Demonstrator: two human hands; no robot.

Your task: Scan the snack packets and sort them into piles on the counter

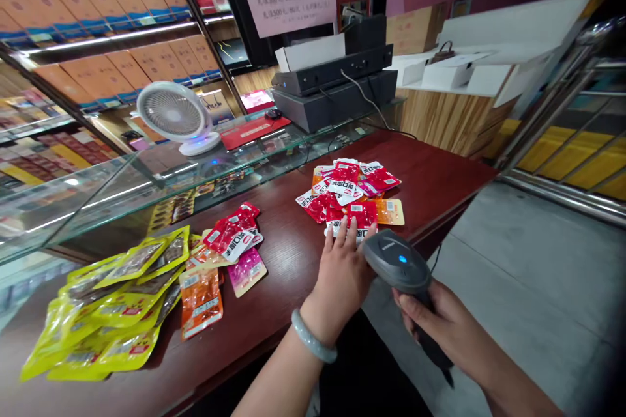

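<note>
My left hand (342, 273), with a pale bangle (313, 337) on its wrist, has its fingers spread over the near edge of a pile of red and white snack packets (345, 172). Its fingertips rest at a red packet (362, 211) with a barcode label. My right hand (437, 313) is wrapped round the handle of a dark grey barcode scanner (397, 262), whose blue light is on. The scanner's head is beside my left hand, over the counter's edge. An orange packet (390, 212) lies at the pile's right side.
Left on the brown counter (288, 260) are yellow snack bags (117, 313) and a smaller pile with red packets (233, 231), an orange packet (200, 300) and a purple one (247, 270). Behind stand a glass case (112, 192), a white fan (171, 111) and a dark register (337, 94).
</note>
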